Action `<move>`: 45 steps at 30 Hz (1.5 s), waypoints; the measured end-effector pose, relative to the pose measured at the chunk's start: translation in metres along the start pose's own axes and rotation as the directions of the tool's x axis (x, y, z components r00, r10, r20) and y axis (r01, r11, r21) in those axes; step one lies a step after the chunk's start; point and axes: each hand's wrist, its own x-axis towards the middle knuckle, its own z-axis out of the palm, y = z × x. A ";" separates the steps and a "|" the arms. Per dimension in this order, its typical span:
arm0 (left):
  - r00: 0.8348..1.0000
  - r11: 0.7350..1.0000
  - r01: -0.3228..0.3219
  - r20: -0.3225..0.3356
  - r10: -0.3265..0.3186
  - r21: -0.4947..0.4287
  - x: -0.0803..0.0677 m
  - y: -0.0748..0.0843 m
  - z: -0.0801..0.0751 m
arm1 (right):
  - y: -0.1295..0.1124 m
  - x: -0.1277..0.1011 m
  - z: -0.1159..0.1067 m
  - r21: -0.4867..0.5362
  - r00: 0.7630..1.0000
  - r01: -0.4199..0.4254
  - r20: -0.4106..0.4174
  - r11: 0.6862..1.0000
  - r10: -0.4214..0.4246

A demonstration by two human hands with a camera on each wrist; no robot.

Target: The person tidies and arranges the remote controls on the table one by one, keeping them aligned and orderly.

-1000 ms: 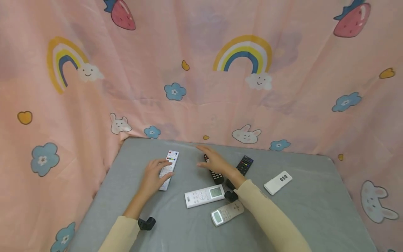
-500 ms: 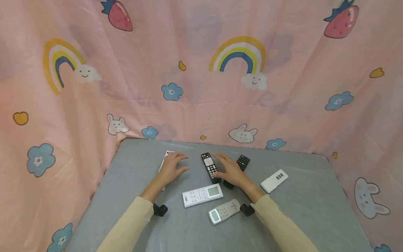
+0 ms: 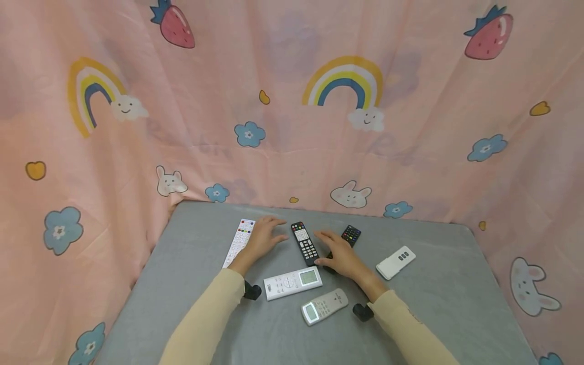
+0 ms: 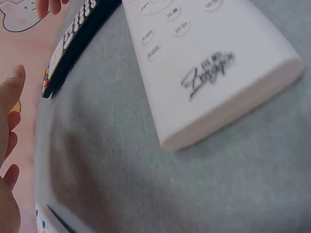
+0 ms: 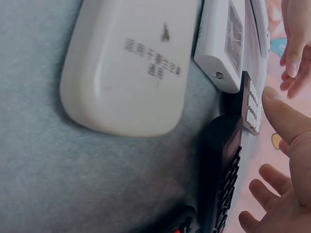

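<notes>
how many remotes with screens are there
2: the central white remote and the beige remote below it in the head view. The right hand partly hides a black remote.

On the surface (image 3: 433, 314) before you, the leftmost remote (image 3: 237, 247) lies toward the far left corner, just left of your left hand (image 3: 262, 239). Between your hands lies the middle remote (image 3: 304, 244), its near end just behind the crosswise remote (image 3: 292, 283). In front of that, closer to you, is the nearest remote (image 3: 324, 306). Your right hand (image 3: 344, 259) partly covers the far-end remote (image 3: 351, 235). The rightmost remote (image 3: 396, 262) sits well apart, toward the right edge. Behind the far edge hangs the curtain (image 3: 292, 167).
</notes>
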 end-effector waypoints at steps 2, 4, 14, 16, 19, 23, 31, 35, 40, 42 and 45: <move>1.000 1.000 0.022 0.020 -0.022 0.010 0.004 0.003 0.004 | 0.002 -0.001 0.001 -0.013 1.000 0.001 -0.002 1.000 -0.001; 0.998 0.999 0.045 0.033 -0.045 0.011 0.007 0.006 0.007 | 0.005 -0.002 0.003 -0.030 1.000 0.008 -0.011 1.000 -0.008; 0.995 0.996 0.092 0.034 -0.092 -0.004 0.015 0.007 0.024 | 0.012 -0.004 0.008 -0.067 1.000 0.016 -0.010 0.998 -0.017; 0.996 0.996 0.089 0.028 -0.089 -0.001 0.017 0.006 0.029 | 0.011 -0.004 0.008 -0.085 1.000 0.017 -0.011 0.996 -0.018; 0.996 0.996 0.085 0.018 -0.085 0.012 0.019 0.005 0.035 | 0.011 -0.003 0.009 -0.107 1.000 0.020 -0.010 0.994 -0.021; 0.996 0.996 0.090 0.013 -0.090 0.013 0.019 0.006 0.037 | 0.012 -0.002 0.011 -0.112 1.000 0.018 -0.010 0.993 -0.020; 0.992 0.993 0.118 0.041 -0.119 0.023 0.017 0.010 0.036 | 0.010 -0.004 0.011 -0.147 1.000 0.018 -0.006 0.989 -0.019; 0.991 0.992 0.127 0.049 -0.127 -0.003 0.016 0.014 0.034 | 0.009 -0.004 0.010 -0.157 1.000 0.024 0.003 0.987 -0.023; 0.990 0.991 0.136 0.049 -0.136 -0.001 0.015 0.016 0.033 | 0.008 -0.005 0.011 -0.156 1.000 0.019 0.003 0.988 -0.018; 0.989 0.990 0.140 0.045 -0.140 0.015 0.015 0.016 0.034 | 0.008 -0.005 0.011 -0.153 1.000 0.012 0.004 0.988 -0.012; 0.989 0.989 0.144 0.036 -0.145 0.029 0.013 0.014 0.034 | 0.009 -0.005 0.012 -0.156 1.000 0.013 0.002 0.988 -0.012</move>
